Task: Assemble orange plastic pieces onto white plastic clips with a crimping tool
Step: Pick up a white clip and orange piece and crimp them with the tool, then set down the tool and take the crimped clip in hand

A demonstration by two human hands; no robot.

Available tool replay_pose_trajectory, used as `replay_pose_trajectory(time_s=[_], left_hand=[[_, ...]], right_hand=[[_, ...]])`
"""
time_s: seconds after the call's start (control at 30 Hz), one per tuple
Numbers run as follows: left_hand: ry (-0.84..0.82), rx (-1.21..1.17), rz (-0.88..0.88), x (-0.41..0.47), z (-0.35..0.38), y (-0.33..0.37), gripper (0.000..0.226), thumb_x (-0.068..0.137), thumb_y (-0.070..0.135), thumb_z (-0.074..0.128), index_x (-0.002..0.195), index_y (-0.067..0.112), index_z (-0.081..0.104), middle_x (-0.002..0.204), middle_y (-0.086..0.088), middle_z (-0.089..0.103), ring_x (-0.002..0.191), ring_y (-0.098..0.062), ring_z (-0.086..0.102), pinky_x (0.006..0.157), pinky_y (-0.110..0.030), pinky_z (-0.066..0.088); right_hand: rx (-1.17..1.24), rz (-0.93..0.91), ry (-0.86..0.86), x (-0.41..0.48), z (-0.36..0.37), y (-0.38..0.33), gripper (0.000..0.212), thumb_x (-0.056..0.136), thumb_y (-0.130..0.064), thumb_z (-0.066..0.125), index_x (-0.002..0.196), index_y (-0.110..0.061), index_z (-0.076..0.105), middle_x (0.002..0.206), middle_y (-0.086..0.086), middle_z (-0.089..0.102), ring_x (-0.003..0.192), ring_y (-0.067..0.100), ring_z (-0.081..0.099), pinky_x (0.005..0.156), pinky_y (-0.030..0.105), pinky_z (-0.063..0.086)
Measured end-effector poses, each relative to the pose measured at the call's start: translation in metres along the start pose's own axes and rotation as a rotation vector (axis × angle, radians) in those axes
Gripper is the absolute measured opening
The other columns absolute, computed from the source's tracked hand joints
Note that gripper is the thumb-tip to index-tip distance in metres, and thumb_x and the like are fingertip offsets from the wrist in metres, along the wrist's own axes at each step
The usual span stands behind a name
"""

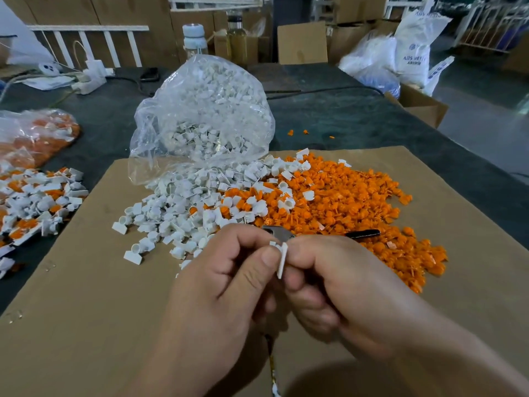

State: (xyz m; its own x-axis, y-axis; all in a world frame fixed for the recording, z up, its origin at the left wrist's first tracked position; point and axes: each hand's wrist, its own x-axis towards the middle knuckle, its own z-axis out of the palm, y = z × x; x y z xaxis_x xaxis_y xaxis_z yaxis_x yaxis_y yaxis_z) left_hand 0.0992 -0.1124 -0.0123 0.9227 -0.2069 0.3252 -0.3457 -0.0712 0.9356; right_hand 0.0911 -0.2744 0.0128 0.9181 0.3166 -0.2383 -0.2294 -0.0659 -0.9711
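Both hands meet over the cardboard sheet (86,296). My left hand (226,285) and my right hand (337,285) pinch one white plastic clip (282,259) between thumbs and fingers. Any orange piece in it is hidden by my fingers. The crimping tool (360,234) lies just behind my hands, its metal head by my left fingers and its dark handle pointing right. A heap of loose white clips (183,213) lies to the left of the tool. Beside it on the right is a heap of orange pieces (352,202).
A clear bag of white clips (206,110) spills open at the back of the cardboard. At the left lie a pile of assembled white-and-orange parts (34,204) and a bag of orange pieces (34,136). Bottles, a power strip and boxes stand at the far edge.
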Motion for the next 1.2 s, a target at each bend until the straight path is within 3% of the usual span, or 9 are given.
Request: replay_pose_trajectory(time_s=[0.1, 0.2, 0.33, 0.5, 0.57, 0.83, 0.93, 1.0, 1.2], left_hand=[[0.021, -0.241, -0.2, 0.005, -0.002, -0.001, 0.017, 0.08, 0.041, 0.069, 0.079, 0.024, 0.07, 0.058, -0.001, 0.058, 0.046, -0.013, 0.053, 0.041, -0.022, 0.043], [-0.02, -0.326, -0.299, 0.007, -0.003, -0.002, 0.023, 0.078, 0.042, 0.069, 0.076, 0.019, 0.07, 0.058, -0.003, 0.056, 0.042, -0.014, 0.049, 0.037, -0.02, 0.039], [-0.067, -0.279, -0.25, 0.005, -0.006, -0.003, 0.028, 0.076, 0.05, 0.072, 0.079, 0.022, 0.07, 0.06, -0.002, 0.057, 0.043, -0.013, 0.051, 0.039, -0.02, 0.04], [-0.091, -0.053, 0.004, 0.002, -0.003, -0.002, 0.016, 0.087, 0.045, 0.061, 0.09, 0.032, 0.068, 0.07, 0.005, 0.07, 0.052, -0.01, 0.061, 0.048, -0.021, 0.048], [-0.094, 0.007, 0.05, 0.001, -0.002, -0.001, 0.013, 0.089, 0.045, 0.059, 0.093, 0.035, 0.067, 0.078, 0.007, 0.074, 0.056, -0.01, 0.064, 0.05, -0.023, 0.051], [0.293, -0.48, -0.42, 0.018, -0.027, 0.003, 0.029, 0.087, 0.025, 0.062, 0.057, 0.025, 0.061, 0.058, 0.001, 0.047, 0.045, -0.01, 0.038, 0.036, -0.019, 0.033], [0.546, -0.885, -0.24, 0.029, -0.063, 0.004, 0.013, 0.095, 0.028, 0.062, 0.098, 0.019, 0.071, 0.08, 0.008, 0.066, 0.059, -0.002, 0.055, 0.043, -0.012, 0.042], [0.631, -0.946, -0.201, 0.032, -0.075, 0.002, 0.035, 0.091, 0.021, 0.067, 0.124, 0.012, 0.063, 0.1, 0.005, 0.073, 0.072, -0.003, 0.065, 0.052, -0.01, 0.048], [0.629, 0.427, -0.378, 0.024, -0.064, -0.007, 0.042, 0.096, 0.032, 0.063, 0.136, 0.032, 0.052, 0.126, 0.013, 0.06, 0.085, -0.007, 0.067, 0.071, -0.027, 0.049]], right_hand=[[-0.923, -0.443, 0.282, -0.005, -0.007, 0.001, 0.025, 0.09, -0.053, 0.044, 0.091, -0.032, 0.057, 0.081, -0.011, 0.058, 0.072, 0.007, 0.057, 0.058, 0.035, 0.047], [-1.065, -0.587, 0.291, -0.003, -0.01, 0.002, 0.031, 0.098, -0.044, 0.038, 0.094, -0.022, 0.059, 0.084, -0.01, 0.052, 0.072, 0.01, 0.052, 0.057, 0.037, 0.047], [-0.942, -0.543, 0.333, -0.002, -0.002, 0.006, 0.037, 0.098, -0.051, 0.033, 0.078, -0.028, 0.053, 0.07, -0.01, 0.051, 0.062, 0.011, 0.051, 0.051, 0.031, 0.043], [0.194, 0.065, 0.04, -0.002, 0.001, -0.002, 0.041, 0.099, -0.029, 0.046, 0.058, -0.023, 0.052, 0.046, -0.001, 0.036, 0.031, 0.011, 0.027, 0.033, 0.018, 0.022], [0.331, 0.143, -0.022, -0.001, -0.001, -0.003, 0.039, 0.096, -0.025, 0.046, 0.058, -0.019, 0.051, 0.046, 0.0, 0.034, 0.028, 0.011, 0.026, 0.032, 0.016, 0.023], [-0.116, 0.005, 0.176, 0.0, -0.003, 0.002, 0.044, 0.082, -0.059, 0.056, 0.067, -0.018, 0.061, 0.053, 0.003, 0.045, 0.037, 0.014, 0.037, 0.039, 0.023, 0.033], [-0.192, 0.01, 0.144, -0.001, -0.001, -0.001, 0.043, 0.082, -0.057, 0.057, 0.066, -0.017, 0.058, 0.051, 0.003, 0.044, 0.037, 0.015, 0.038, 0.039, 0.026, 0.035], [-0.294, 0.0, 0.133, -0.001, 0.0, -0.002, 0.044, 0.084, -0.057, 0.056, 0.066, -0.017, 0.056, 0.048, 0.001, 0.045, 0.038, 0.015, 0.04, 0.04, 0.029, 0.038], [-0.829, -0.216, 0.179, -0.001, 0.006, 0.003, 0.032, 0.08, -0.067, 0.049, 0.085, -0.036, 0.055, 0.074, -0.012, 0.058, 0.063, 0.003, 0.05, 0.06, 0.022, 0.042]])
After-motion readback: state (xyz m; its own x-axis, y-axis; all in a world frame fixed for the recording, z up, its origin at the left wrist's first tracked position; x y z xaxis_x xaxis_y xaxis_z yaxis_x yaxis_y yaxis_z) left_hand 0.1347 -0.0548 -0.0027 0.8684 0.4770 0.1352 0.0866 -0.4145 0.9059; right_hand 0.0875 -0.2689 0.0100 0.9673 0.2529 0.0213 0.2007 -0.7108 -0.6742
